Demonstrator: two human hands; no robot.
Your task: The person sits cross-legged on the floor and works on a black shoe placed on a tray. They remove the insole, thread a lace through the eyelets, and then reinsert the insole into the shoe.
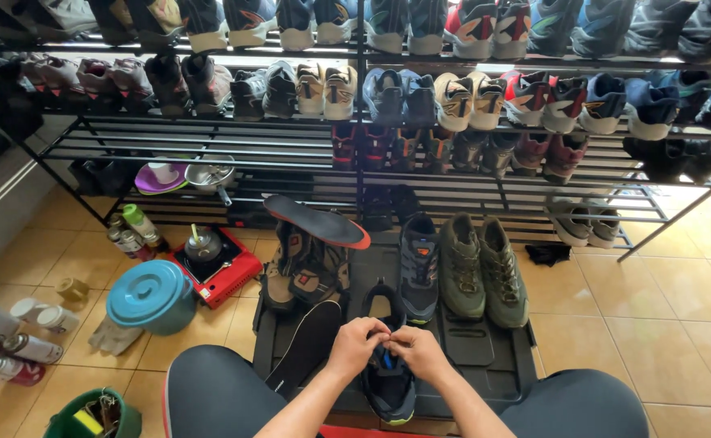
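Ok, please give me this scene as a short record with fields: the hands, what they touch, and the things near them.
left hand: on the tongue area of the dark shoe, fingers pinched
right hand: meets the left hand on the same shoe
dark shoe: black with blue inside, on the black tray
loose insole: dark, lies left of the shoe
olive boots: a pair, on the tray's right part
brown boots: an orange-edged insole rests on them
teal bucket: lidded, on the tile floor
shoe rack: behind, full of shoes
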